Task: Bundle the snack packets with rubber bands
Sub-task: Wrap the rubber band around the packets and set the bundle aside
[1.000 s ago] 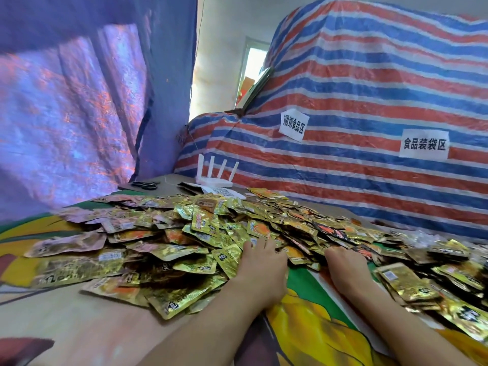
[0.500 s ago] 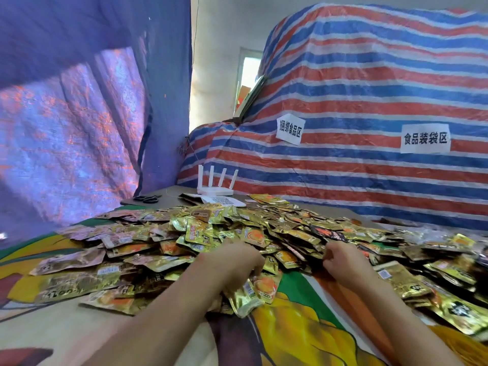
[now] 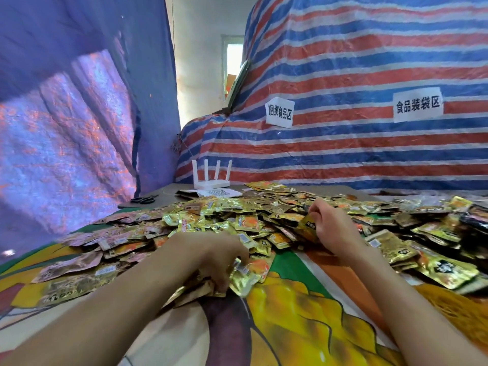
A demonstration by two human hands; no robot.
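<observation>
Left hand: drawn back to the near edge since a second ago, its fingers now curled onto a clump of shiny gold foil snack packets.
Right hand: risen off the heap, fingers pinching one gold packet.
Heap: loose across the brightly printed, cloth-covered bench.
Progress: gathering only. No bundle or rubber band shows, so all the banding remains.
</observation>
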